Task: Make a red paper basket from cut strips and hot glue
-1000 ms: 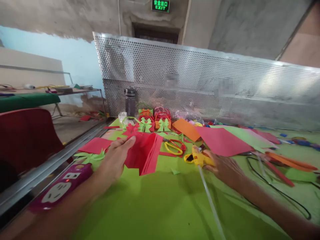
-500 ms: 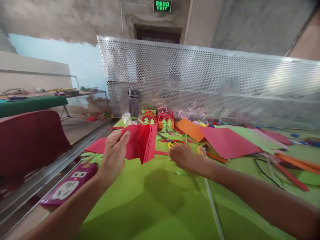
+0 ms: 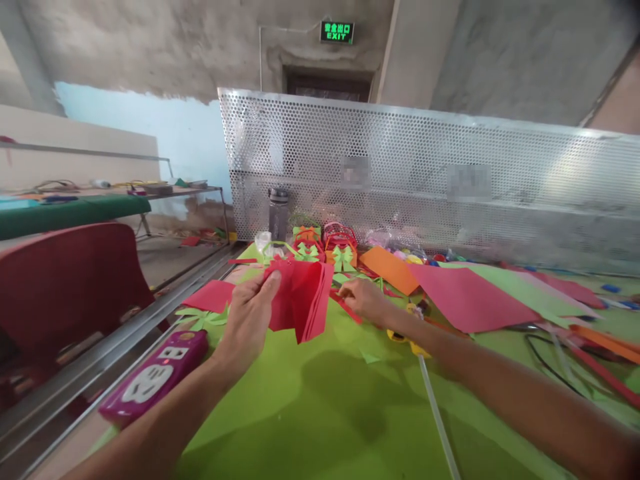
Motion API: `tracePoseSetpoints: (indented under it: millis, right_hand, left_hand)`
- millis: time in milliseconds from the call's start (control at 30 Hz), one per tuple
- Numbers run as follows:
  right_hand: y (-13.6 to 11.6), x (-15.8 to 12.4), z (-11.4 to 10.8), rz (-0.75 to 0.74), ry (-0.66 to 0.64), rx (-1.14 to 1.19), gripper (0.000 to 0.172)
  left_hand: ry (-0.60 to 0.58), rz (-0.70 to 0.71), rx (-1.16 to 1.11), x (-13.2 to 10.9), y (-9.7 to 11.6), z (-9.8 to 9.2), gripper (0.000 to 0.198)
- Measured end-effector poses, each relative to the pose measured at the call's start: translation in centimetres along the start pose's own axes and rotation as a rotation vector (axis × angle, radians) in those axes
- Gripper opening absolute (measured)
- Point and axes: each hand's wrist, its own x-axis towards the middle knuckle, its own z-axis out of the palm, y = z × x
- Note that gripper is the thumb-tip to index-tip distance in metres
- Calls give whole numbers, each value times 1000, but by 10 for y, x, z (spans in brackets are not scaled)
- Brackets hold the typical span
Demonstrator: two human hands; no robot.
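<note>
My left hand (image 3: 247,320) grips a folded red paper piece (image 3: 301,297) and holds it up above the green table (image 3: 310,407). My right hand (image 3: 364,299) reaches across the table and pinches a thin red paper strip (image 3: 346,307) lying just right of the folded piece. Under my right forearm lies a yellow glue gun (image 3: 407,340) with a clear glue stick (image 3: 440,420) sticking out toward me.
Paper baskets and bows (image 3: 327,247) stand at the back before a perforated metal screen (image 3: 430,173), with a dark bottle (image 3: 278,212). Pink (image 3: 470,300) and orange sheets (image 3: 390,268) lie right. A purple power strip (image 3: 157,373) and a red chair (image 3: 65,287) are left.
My right hand let go of the yellow glue gun, moved left and took hold of a red strip. My left hand lifted the folded red paper higher.
</note>
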Motion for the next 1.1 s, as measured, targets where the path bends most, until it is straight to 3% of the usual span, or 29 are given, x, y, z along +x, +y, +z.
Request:
tracePoseSetpoints:
  millis: [100, 200, 333, 467, 633, 833, 1100]
  right_hand:
    - [2, -8, -13, 62, 60, 250, 11]
    - [-2, -25, -17, 101, 112, 476, 9]
    - [-14, -44, -15, 111, 146, 713, 7]
    - [-23, -51, -17, 113, 157, 924, 8]
    - [-29, -54, -18, 139, 119, 1176, 14]
    - [-31, -56, -11, 176, -15, 1562, 24]
    - [-31, -56, -10, 240, 45, 1541, 28]
  left_hand:
    - [-64, 109, -8, -1, -3, 1, 20]
    - [-156, -32, -17, -4, -5, 5, 23]
    - [-398, -254, -50, -13, -9, 13, 25]
    - [-537, -375, -97, -21, -15, 16, 26]
    - [-581, -380, -132, -25, -16, 16, 28]
    - [-636, -369, -106, -25, -17, 17, 29]
    - [-688, -328, -56, -26, -17, 15, 34]
